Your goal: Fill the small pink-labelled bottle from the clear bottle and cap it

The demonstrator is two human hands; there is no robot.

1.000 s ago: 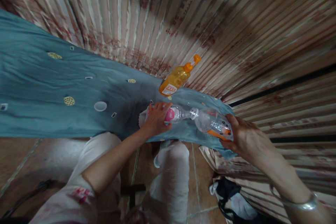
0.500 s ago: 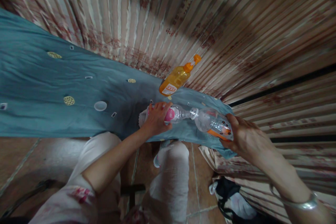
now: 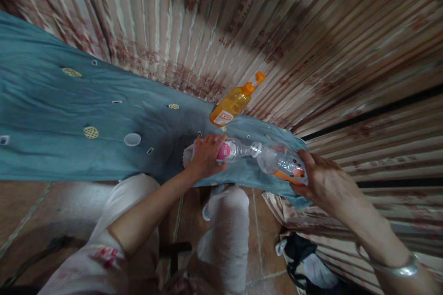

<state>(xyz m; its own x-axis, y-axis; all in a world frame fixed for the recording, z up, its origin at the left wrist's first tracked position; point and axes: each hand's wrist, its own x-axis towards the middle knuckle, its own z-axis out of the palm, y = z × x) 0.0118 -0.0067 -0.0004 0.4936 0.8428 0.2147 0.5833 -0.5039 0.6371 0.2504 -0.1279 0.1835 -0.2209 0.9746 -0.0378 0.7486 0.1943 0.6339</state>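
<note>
My left hand (image 3: 207, 154) is wrapped round a clear plastic pump bottle (image 3: 236, 150) with a pink and white label. In my right hand (image 3: 318, 173) is a clear plastic bottle (image 3: 278, 161) with an orange label, tilted with its neck pointing left. The two bottle mouths meet, or nearly so, between my hands; I cannot tell whether one sits inside the other. Just behind stands a pump bottle of orange liquid (image 3: 230, 106) with an orange pump top. A small white round cap or dish (image 3: 132, 139) lies left of my left hand.
A teal patterned cloth (image 3: 51, 120) covers the long narrow surface. Pleated floral curtains (image 3: 194, 32) hang behind it and to the right. On the tiled floor at lower right lies a black and white bag or cloth (image 3: 311, 262).
</note>
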